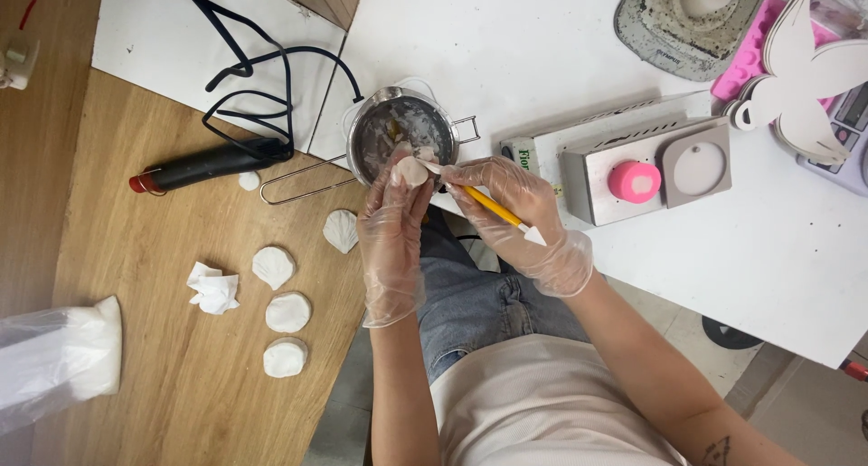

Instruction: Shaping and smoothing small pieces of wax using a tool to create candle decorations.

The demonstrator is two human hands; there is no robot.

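My left hand, in a clear plastic glove, pinches a small white shell-shaped cast over the rim of a metal pot smeared with white residue. My right hand, also gloved, grips a yellow sculpting tool with white tips; one tip touches the cast's edge. Several finished white shell casts lie on the wooden table to the left.
A black and red heat tool with its black cable lies at upper left. A crumpled tissue and a plastic bag sit on the wood. On the white table stand a grey box with a pink disc, a white cutout and a dirty scale.
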